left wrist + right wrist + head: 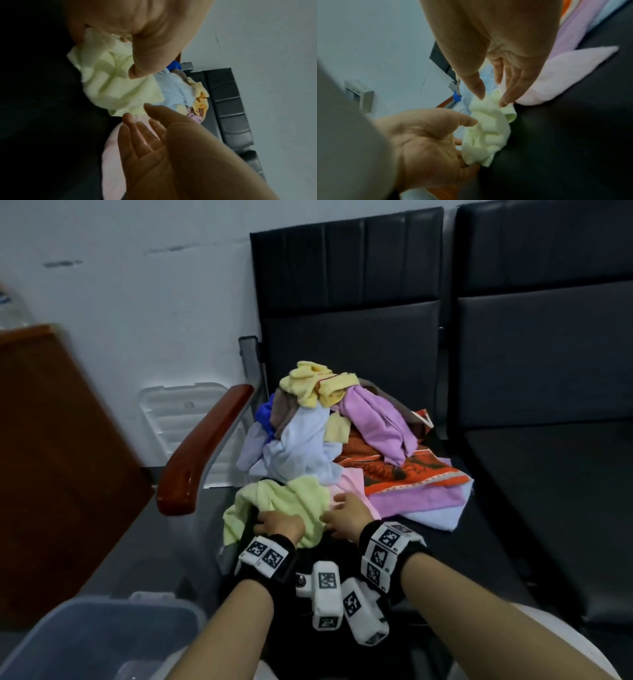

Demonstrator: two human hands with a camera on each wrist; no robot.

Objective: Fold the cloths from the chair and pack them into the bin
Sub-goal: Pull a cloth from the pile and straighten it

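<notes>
A heap of crumpled cloths (318, 436) in yellow, lilac, pale blue and orange lies on the black chair seat (455, 539). At its front sits a light green cloth (284, 501). My left hand (270, 520) grips this green cloth (109, 81) at its near edge, fingers curled into the fabric. My right hand (334, 510) is just to its right, fingers straight, and its fingertips (503, 104) touch the green cloth (486, 132) beside a pale pink cloth (565, 75). The translucent bin (102, 611) stands at the bottom left.
A wooden armrest (205, 446) rises left of the heap. A white bin lid (181, 419) leans against the wall behind it. Brown wooden furniture (51, 440) stands at the far left. A second black chair (548, 440) adjoins on the right.
</notes>
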